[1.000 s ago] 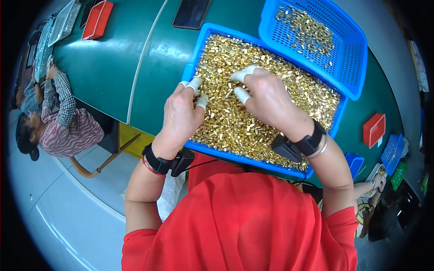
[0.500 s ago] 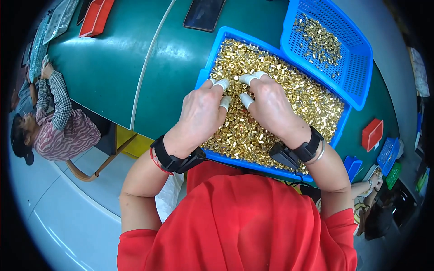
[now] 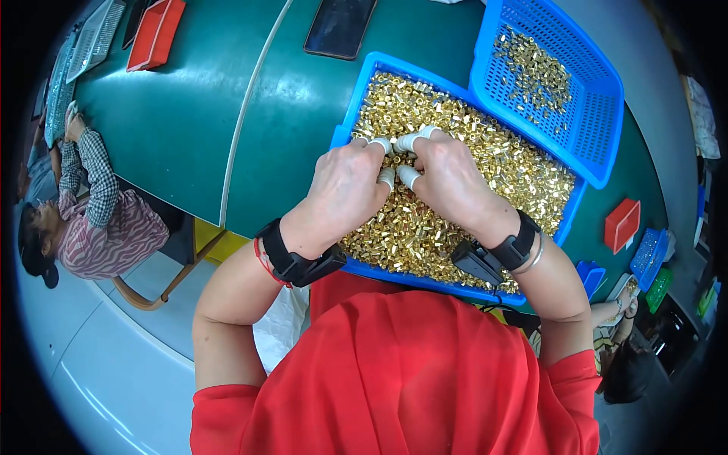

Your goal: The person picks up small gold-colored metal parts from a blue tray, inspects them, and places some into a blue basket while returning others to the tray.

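Observation:
A blue tray (image 3: pixel 350 114) in front of me is filled with small brass-coloured nut-like pieces (image 3: pixel 523 171). Over its left half my left hand (image 3: pixel 341 178) and my right hand (image 3: pixel 453 178) bend toward each other, their fingertips nearly touching just above the pieces. White finger covers sit on the thumbs and several fingers. Both hands are closed, with thumb and fingers curled inward. A few brass pieces show between the fingertips, but which of them are gripped and which lie beneath cannot be made out. Black bands with small boxes are strapped on both wrists.
A blue perforated basket (image 3: pixel 599 140) with more brass pieces overlaps the tray's far right edge. On the green table (image 3: pixel 303 98) lie a dark phone (image 3: pixel 340 29), a red bin (image 3: pixel 155 36) at far left and another red bin (image 3: pixel 622 225) at right. Other people sit left and right.
My hands have drawn closer together, the left one shifting slightly right, so the fingertips nearly meet. The view has moved a little; tray and basket stay put.

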Action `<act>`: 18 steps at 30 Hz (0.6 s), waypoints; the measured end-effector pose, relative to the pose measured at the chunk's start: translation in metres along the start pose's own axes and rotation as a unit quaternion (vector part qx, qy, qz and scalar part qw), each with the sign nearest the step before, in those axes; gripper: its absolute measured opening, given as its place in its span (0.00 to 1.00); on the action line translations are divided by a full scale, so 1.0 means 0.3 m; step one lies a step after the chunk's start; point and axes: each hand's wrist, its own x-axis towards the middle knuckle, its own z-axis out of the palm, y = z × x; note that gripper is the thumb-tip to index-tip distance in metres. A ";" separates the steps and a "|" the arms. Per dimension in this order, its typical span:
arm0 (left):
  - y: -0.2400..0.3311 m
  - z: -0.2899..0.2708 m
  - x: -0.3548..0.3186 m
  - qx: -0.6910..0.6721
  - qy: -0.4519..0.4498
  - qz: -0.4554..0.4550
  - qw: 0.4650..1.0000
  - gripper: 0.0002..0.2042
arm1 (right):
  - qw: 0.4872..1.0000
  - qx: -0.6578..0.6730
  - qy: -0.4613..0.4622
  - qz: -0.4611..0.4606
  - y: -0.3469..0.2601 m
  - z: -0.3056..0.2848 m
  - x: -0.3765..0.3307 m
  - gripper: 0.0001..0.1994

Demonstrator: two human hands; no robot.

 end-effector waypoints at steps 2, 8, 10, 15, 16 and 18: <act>0.001 0.001 -0.004 -0.002 0.001 -0.001 1.000 0.10 | 1.000 -0.011 0.016 -0.008 -0.002 0.007 -0.011 0.14; 0.003 0.016 -0.010 -0.004 0.022 -0.012 1.000 0.07 | 0.999 -0.036 0.006 -0.012 0.009 0.007 0.002 0.13; 0.002 0.020 -0.008 -0.005 0.024 -0.012 1.000 0.07 | 1.000 -0.024 0.000 0.003 0.007 0.008 0.003 0.13; -0.007 0.027 -0.009 -0.004 0.027 -0.011 1.000 0.06 | 1.000 -0.018 0.004 0.019 0.003 0.019 -0.004 0.14; -0.009 0.027 -0.009 -0.003 0.026 -0.012 1.000 0.06 | 1.000 -0.027 0.011 0.012 0.003 0.022 -0.006 0.13; -0.006 0.026 -0.014 -0.002 0.026 -0.012 1.000 0.06 | 1.000 -0.016 0.026 0.002 0.010 0.033 -0.014 0.13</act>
